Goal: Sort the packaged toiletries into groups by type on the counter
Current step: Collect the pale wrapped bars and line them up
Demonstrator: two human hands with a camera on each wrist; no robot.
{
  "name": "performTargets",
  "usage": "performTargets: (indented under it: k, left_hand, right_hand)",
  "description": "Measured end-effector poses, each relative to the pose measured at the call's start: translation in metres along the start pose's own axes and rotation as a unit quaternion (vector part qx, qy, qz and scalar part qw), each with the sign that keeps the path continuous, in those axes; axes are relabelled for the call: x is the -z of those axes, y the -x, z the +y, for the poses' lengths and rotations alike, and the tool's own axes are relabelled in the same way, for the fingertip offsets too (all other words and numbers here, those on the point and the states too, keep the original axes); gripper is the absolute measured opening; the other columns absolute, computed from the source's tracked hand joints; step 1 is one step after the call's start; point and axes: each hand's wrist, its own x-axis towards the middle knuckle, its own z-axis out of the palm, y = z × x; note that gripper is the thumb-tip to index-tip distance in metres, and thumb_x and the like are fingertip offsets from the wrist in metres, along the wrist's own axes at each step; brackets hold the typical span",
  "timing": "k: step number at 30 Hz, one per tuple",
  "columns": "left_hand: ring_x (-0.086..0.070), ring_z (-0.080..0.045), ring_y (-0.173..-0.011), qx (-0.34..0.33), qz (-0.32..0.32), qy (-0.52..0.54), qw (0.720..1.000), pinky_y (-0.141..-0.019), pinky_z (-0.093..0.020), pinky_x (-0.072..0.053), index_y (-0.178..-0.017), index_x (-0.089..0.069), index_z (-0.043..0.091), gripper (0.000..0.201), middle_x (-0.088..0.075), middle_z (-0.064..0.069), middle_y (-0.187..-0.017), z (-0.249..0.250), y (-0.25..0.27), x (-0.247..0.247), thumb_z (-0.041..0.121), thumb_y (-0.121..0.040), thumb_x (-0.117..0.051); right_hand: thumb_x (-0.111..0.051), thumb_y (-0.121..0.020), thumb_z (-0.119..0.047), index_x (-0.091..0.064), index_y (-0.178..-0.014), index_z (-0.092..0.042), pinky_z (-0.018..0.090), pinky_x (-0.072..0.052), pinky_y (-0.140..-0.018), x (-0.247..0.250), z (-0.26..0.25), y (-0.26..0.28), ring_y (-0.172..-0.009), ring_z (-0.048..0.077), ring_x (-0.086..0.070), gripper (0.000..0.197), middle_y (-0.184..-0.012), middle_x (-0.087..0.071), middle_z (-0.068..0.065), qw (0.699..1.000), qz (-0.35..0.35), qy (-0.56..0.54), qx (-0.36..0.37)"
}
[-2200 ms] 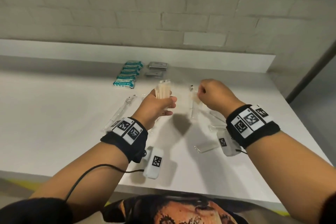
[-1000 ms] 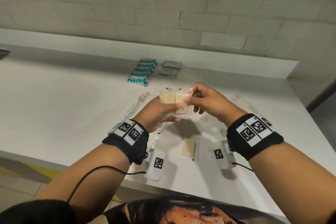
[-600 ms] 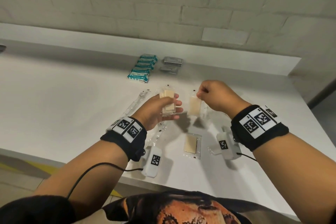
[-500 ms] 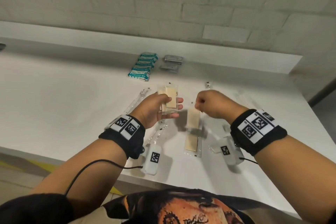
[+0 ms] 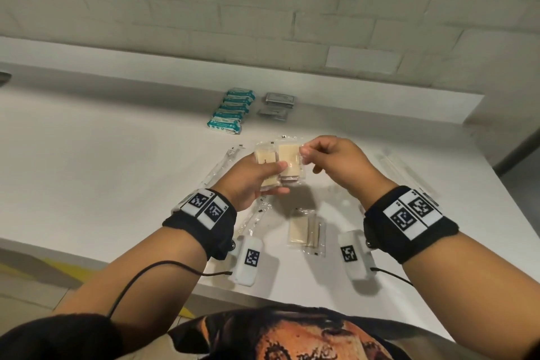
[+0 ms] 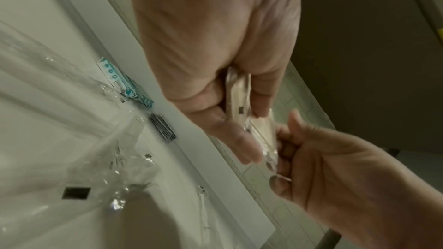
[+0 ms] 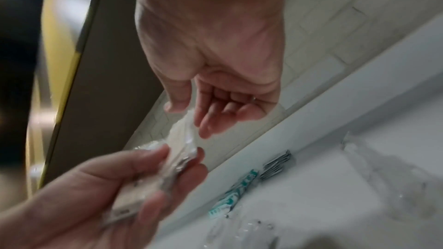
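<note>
- Above the counter [image 5: 87, 184], at mid-frame, the left hand [image 5: 248, 178] grips a stack of clear-wrapped beige packets [image 5: 267, 164], thumb across their front.
- Right hand [image 5: 336, 166] pinches the front packet [image 5: 289, 161] at its upper right edge.
- Below, two more beige packets [image 5: 305, 231] lie flat.
- Toward the upper centre, teal packets [image 5: 230, 112] sit beside grey sachets [image 5: 277, 107].

Beige clear-wrapped packets [image 5: 280, 165] fanned upright in the air; two more [image 5: 306, 230] flat on worktop [image 5: 117, 178]; teal packs [image 5: 232, 111] and grey sachets [image 5: 277, 107] grouped at back.
</note>
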Motion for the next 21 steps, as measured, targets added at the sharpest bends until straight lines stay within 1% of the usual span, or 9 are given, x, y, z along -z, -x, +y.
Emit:
performTargets:
  k: [3, 6, 10, 12, 14, 16, 17, 19, 21]
  left_hand:
    - [-0.070, -0.026, -0.085, 0.001, -0.017, -0.012, 1.000, -0.063, -0.030, -0.061, -0.119, -0.059, 0.003, 0.028, -0.070, -0.013, -0.100, 0.001, 0.001, -0.005, 0.004, -0.091, -0.060]
    - [-0.069, -0.023, -0.085, -0.011, -0.005, -0.021, 1.000, -0.061, -0.028, -0.060, -0.120, -0.059, 0.001, 0.030, -0.069, -0.012, -0.101, 0.002, 0.000, -0.009, 0.005, -0.090, -0.061]
    - [-0.068, -0.021, -0.087, -0.026, 0.016, -0.087, 0.996, -0.061, -0.027, -0.059, -0.120, -0.059, 0.001, 0.031, -0.069, -0.014, -0.105, 0.001, -0.001, -0.008, 0.007, -0.090, -0.063]
    - [-0.068, -0.020, -0.086, -0.030, 0.011, -0.128, 0.991, -0.062, -0.028, -0.057, -0.118, -0.060, 0.002, 0.031, -0.069, -0.013, -0.103, -0.001, -0.001, -0.008, 0.010, -0.089, -0.065]
    - [-0.067, -0.017, -0.082, -0.028, 0.001, -0.149, 0.988, -0.064, -0.029, -0.057, -0.115, -0.061, 0.003, 0.028, -0.068, -0.009, -0.096, -0.002, -0.001, -0.008, 0.009, -0.088, -0.066]
    - [-0.067, -0.019, -0.081, -0.023, -0.006, -0.146, 0.989, -0.066, -0.030, -0.058, -0.113, -0.061, 0.003, 0.026, -0.066, -0.011, -0.096, -0.002, 0.000, -0.010, 0.006, -0.088, -0.064]
    - [-0.067, -0.020, -0.083, -0.021, -0.005, -0.137, 0.990, -0.067, -0.031, -0.059, -0.113, -0.060, 0.003, 0.024, -0.067, -0.012, -0.099, -0.003, 0.000, -0.010, 0.006, -0.089, -0.063]
    - [-0.069, -0.022, -0.089, -0.013, 0.007, -0.096, 0.995, -0.071, -0.033, -0.060, -0.115, -0.059, 0.005, 0.023, -0.068, -0.014, -0.107, -0.002, 0.001, -0.009, 0.007, -0.092, -0.058]
    - [-0.067, -0.026, -0.097, 0.000, 0.011, -0.021, 1.000, -0.074, -0.039, -0.058, -0.122, -0.055, 0.006, 0.027, -0.066, -0.015, -0.116, -0.001, 0.001, -0.005, 0.007, -0.096, -0.047]
  right_hand:
    - [-0.073, -0.082, -0.012, -0.068, -0.077, -0.007, 0.020, -0.046, -0.056, -0.002, -0.003, -0.003, -0.051, 0.007, -0.054, 0.008, -0.069, -0.067, 0.003, 0.998, 0.034, -0.054, -0.002]
    - [-0.070, -0.084, -0.011, -0.063, -0.073, -0.009, 0.028, -0.047, -0.061, 0.000, 0.000, -0.003, -0.052, 0.012, -0.055, 0.013, -0.065, -0.064, 0.001, 0.999, 0.035, -0.033, -0.012]
    - [-0.062, -0.089, -0.009, -0.058, -0.084, -0.014, 0.032, -0.044, -0.064, 0.003, 0.001, -0.001, -0.059, 0.014, -0.061, 0.008, -0.072, -0.065, 0.000, 0.999, -0.041, 0.027, -0.022]
    - [-0.069, -0.085, -0.014, -0.060, -0.096, -0.016, 0.029, -0.043, -0.062, 0.006, -0.001, -0.001, -0.062, 0.015, -0.061, 0.014, -0.077, -0.063, 0.000, 0.997, -0.059, 0.052, -0.017]
    - [-0.075, -0.080, -0.017, -0.066, -0.095, -0.013, 0.027, -0.044, -0.062, 0.008, -0.005, -0.001, -0.062, 0.012, -0.056, 0.018, -0.078, -0.062, 0.001, 0.997, -0.051, 0.051, 0.004]
    - [-0.076, -0.079, -0.016, -0.070, -0.081, -0.011, 0.027, -0.045, -0.065, 0.008, -0.008, -0.002, -0.064, 0.010, -0.053, 0.008, -0.079, -0.063, 0.000, 0.996, -0.045, 0.075, 0.027]
    - [-0.076, -0.079, -0.018, -0.070, -0.075, -0.013, 0.029, -0.046, -0.067, 0.009, -0.008, -0.004, -0.066, 0.010, -0.054, 0.009, -0.081, -0.063, -0.001, 0.991, -0.026, 0.126, 0.034]
    - [-0.075, -0.079, -0.022, -0.069, -0.069, -0.018, 0.029, -0.047, -0.066, 0.014, -0.004, -0.010, -0.069, 0.013, -0.056, 0.013, -0.080, -0.063, -0.003, 0.978, 0.021, 0.205, 0.022]
    - [-0.075, -0.079, -0.021, -0.070, -0.069, -0.018, 0.027, -0.046, -0.066, 0.019, -0.001, -0.012, -0.068, 0.014, -0.058, 0.012, -0.075, -0.066, -0.003, 0.983, 0.029, 0.183, -0.017]
